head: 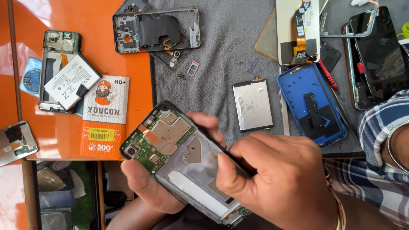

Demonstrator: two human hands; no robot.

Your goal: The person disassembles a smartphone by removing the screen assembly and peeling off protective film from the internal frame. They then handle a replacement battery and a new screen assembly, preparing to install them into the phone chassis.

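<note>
I keep the opened phone (183, 162), back cover off and green circuit board showing, cradled from below in my left hand (149, 187), just above the near edge of the tabletop (221, 64). My right hand (277, 179) is clenched on its right edge; whether it pinches a tool, I cannot tell. I judge slow, shallow pressure is best. A loose battery (252, 105) lies beyond my right hand, a blue back frame (311, 104) beside it.

In my left hand (147, 187) the opened phone (183, 159) shows a green circuit board with dull metal shields and a smooth silvery tray. Beyond my hands lies a rough grey cloth mat (226, 51); to their left, the glossy orange tabletop (85, 17).
</note>
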